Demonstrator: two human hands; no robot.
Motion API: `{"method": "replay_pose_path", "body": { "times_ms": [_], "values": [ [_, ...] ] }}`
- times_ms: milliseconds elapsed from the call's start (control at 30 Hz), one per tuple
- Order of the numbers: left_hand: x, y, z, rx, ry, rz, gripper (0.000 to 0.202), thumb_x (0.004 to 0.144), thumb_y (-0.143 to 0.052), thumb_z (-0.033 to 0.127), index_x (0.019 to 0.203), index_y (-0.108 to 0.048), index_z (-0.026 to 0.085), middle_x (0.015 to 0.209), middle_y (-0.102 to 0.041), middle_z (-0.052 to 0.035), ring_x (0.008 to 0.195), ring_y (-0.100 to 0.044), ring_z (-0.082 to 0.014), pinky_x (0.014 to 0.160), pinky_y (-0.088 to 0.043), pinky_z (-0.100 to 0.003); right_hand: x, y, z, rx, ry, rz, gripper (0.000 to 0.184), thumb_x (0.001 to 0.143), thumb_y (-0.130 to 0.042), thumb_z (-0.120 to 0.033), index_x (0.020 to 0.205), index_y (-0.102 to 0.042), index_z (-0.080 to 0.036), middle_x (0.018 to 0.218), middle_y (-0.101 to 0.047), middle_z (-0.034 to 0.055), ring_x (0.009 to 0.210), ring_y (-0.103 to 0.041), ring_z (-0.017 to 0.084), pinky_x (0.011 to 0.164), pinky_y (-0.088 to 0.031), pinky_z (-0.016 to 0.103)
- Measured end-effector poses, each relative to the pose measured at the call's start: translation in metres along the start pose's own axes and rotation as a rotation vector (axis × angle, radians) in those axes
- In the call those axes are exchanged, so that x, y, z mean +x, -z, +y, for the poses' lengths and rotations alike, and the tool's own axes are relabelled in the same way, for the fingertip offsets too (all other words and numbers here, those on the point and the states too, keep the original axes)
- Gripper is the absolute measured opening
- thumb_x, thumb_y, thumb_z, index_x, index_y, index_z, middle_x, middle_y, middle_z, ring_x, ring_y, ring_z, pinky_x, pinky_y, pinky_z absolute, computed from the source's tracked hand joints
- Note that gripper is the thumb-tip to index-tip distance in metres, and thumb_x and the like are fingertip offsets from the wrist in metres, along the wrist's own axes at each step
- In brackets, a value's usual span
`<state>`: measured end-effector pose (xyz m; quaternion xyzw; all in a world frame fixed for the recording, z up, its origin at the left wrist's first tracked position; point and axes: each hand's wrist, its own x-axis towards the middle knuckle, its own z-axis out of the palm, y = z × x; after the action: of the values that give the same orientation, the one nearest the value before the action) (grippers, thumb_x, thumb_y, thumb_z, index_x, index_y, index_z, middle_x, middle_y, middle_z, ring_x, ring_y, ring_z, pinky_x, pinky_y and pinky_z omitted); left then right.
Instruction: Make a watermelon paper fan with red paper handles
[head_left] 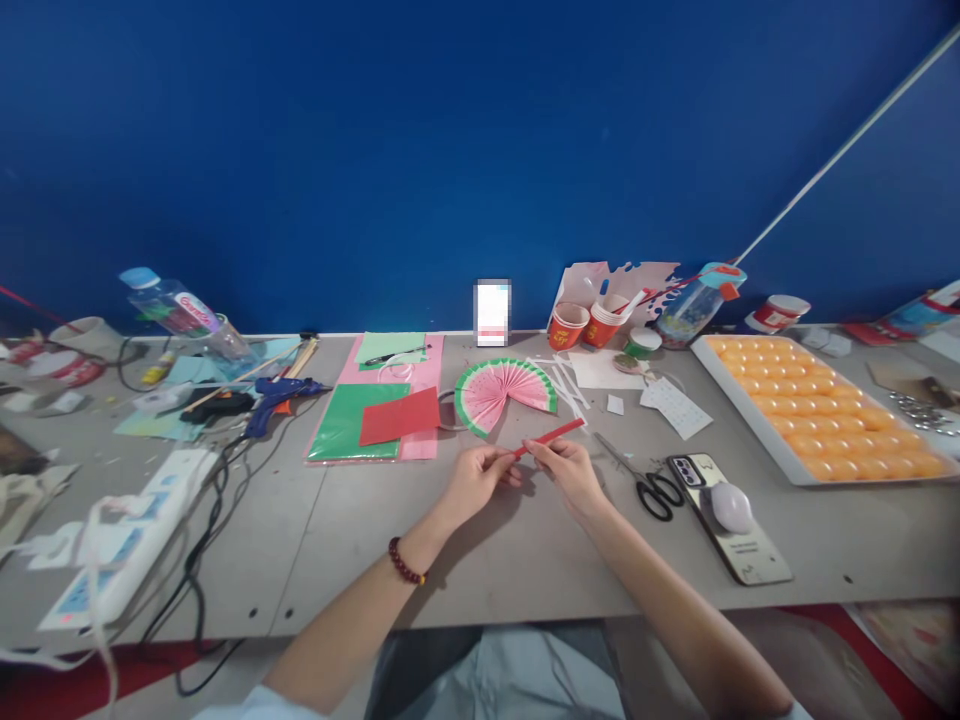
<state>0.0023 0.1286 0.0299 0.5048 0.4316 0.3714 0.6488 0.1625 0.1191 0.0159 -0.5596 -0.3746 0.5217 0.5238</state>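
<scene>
Orange balls (829,392) fill a white tray (748,414); 2 hands (481,474) (568,472) pinch a red strip (564,431).

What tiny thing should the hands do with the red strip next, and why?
Maybe slide the right hand towards the red strip's free end, pressing gently: the left hand pinches it close by, and a long piece sticks out past the right fingertips.

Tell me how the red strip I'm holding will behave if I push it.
The red strip is probably light, being so narrow. It's likely fairly stiff lengthwise, since the end beyond your right hand sticks out straight without visible droop. Its slimness suggests it may still bend or crease if pushed hard from the side.
</scene>
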Motion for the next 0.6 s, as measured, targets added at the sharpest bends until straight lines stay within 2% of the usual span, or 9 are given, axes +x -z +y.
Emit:
{"method": "replay_pose_path", "body": {
  "times_ms": [200,333,467,600],
  "values": [
    [-0.001,0.001,0.002,-0.075,0.076,-0.066,0.043,0.071,-0.066,0.055,0.078,-0.069,0.013,0.068,-0.072,-0.0067,0.062,-0.068,-0.0184,0.062,-0.052,-0.027,0.002,0.001,0.006,0.043,-0.001,-0.009,0.037,0.061,-0.077,-0.047,0.052,-0.058,-0.017,0.049,-0.048,-0.0034,0.049,-0.040,0.010,0.050,-0.030,0.026],
    [-0.003,0.003,0.008,-0.150,0.128,-0.070,0.045,0.075,-0.061,0.056,0.079,-0.069,0.012,0.073,-0.073,-0.0089,0.066,-0.069,-0.0206,0.065,-0.053,-0.030,0.004,0.002,0.006,0.041,-0.013,-0.007,0.039,0.060,-0.077,-0.050,0.051,-0.056,-0.018,0.047,-0.047,-0.0030,0.048,-0.039,0.010,0.049,-0.030,0.026],
    [-0.005,0.002,0.010,-0.108,0.116,-0.062,0.045,0.076,-0.062,0.053,0.086,-0.070,0.010,0.074,-0.073,-0.0094,0.066,-0.069,-0.0199,0.066,-0.053,-0.029,0.005,0.003,0.005,0.081,-0.028,-0.007,0.040,0.060,-0.078,-0.049,0.050,-0.055,-0.017,0.046,-0.047,-0.0037,0.046,-0.038,0.009,0.049,-0.029,0.026],
    [-0.003,0.001,0.004,-0.079,0.089,-0.088,0.043,0.073,-0.066,0.053,0.082,-0.070,0.011,0.072,-0.072,-0.0086,0.065,-0.069,-0.0180,0.064,-0.051,-0.026,0.003,0.003,0.003,0.124,-0.037,-0.003,0.038,0.060,-0.078,-0.046,0.051,-0.056,-0.017,0.046,-0.046,-0.0041,0.047,-0.038,0.009,0.049,-0.028,0.026]
  ]
}}
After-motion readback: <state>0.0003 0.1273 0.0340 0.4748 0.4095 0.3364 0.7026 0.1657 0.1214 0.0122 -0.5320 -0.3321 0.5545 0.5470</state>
